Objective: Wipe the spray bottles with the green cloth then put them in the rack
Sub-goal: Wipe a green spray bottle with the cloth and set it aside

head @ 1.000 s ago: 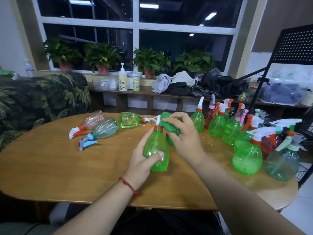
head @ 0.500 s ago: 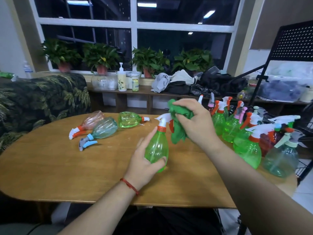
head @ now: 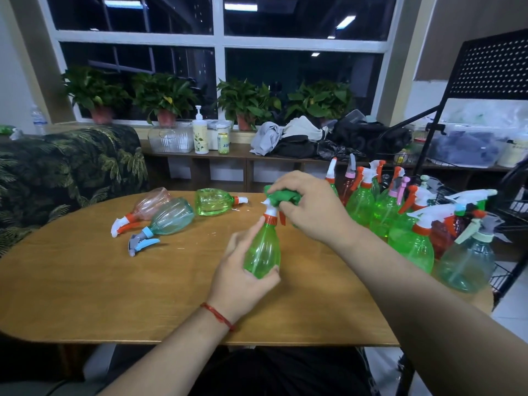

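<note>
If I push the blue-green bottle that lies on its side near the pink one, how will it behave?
It will probably roll: the blue-green bottle lies on its rounded side on the table. It looks empty and clear, so likely light. Its trigger head and the pink bottle beside it may stop the roll soon.

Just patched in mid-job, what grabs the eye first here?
Centre of the wooden table, the left hand grips a green spray bottle by its body while the right hand bunches the green cloth over its white nozzle. A crowd of upright spray bottles packs the table's right end, beside the black rack; three toppled bottles lie at the far left.
</note>
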A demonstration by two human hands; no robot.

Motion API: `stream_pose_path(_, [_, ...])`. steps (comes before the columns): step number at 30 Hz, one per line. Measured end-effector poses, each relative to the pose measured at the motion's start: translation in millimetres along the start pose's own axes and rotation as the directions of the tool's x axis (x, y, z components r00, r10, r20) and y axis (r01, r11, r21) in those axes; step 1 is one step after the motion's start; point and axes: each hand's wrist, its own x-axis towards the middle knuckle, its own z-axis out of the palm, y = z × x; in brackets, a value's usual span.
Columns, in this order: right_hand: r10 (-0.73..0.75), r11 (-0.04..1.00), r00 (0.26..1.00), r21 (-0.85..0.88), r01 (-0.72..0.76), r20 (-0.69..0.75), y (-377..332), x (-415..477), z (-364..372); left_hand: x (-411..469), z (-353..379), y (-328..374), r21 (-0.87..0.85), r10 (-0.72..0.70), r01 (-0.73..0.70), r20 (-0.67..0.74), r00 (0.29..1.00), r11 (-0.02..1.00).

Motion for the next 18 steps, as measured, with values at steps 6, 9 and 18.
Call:
stream_pose_path(6, [0.104, 0.994, 0.994, 0.028, -0.104, -0.029, 11, 7, -4, -1, 1, -3, -0.041, -0.004, 0.003, -0.02, 1.0, 0.999])
stream_pose_path(9, [0.349, 0.935, 0.935, 0.081, -0.345, -0.055, 33, 6, -6, 1, -1, 0, -0.003, 0.013, -0.013, -0.036, 0.999, 1.0])
stream_pose_path(18, [0.657, 0.246, 0.736, 0.878, -0.411, 0.161, 14, -39, 51, 3, -7, -8, -0.285, -0.104, 0.054, -0.164, 0.981, 0.957])
